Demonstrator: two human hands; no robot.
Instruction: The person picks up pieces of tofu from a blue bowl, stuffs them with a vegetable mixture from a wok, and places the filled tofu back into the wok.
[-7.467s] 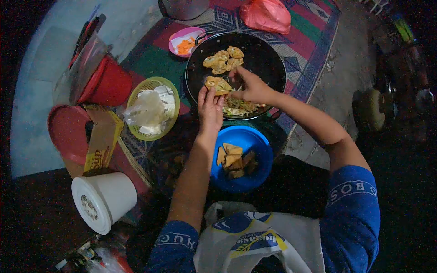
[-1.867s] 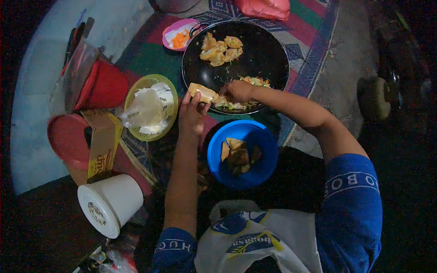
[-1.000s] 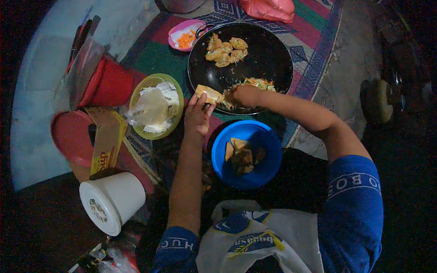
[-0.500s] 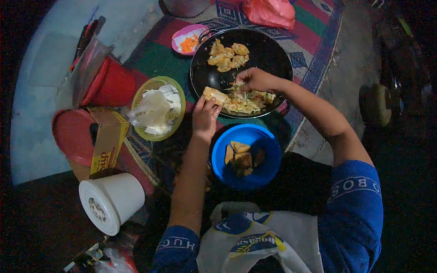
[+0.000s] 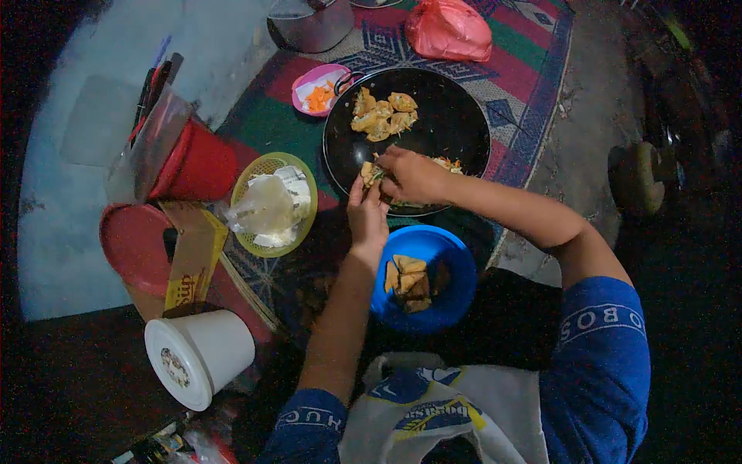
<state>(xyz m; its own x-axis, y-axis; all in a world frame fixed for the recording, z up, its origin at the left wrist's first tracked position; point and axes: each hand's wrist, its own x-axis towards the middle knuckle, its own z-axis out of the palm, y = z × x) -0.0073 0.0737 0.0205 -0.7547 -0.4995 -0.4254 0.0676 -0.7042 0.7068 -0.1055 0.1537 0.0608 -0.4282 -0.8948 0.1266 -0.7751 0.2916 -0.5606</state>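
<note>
My left hand holds a golden fried tofu piece upright at the near left side of the black wok. My right hand is closed, fingertips pinched at the tofu's opening, where bits of shredded vegetable show. Beneath this hand the vegetable heap in the wok is mostly covered. Several stuffed tofu pieces lie together at the wok's far left. Closer to me, a blue bowl contains several plain fried tofu pieces.
Left of the wok are a yellow-green basket with a plastic bag and a pink dish of orange pieces. A red bucket, a cardboard box and a white lidded tub stand farther left. A red plastic bag lies beyond.
My right hand has moved left from the vegetable heap to the tofu. My left hand has tilted the tofu upright. The whole view has shifted slightly.
</note>
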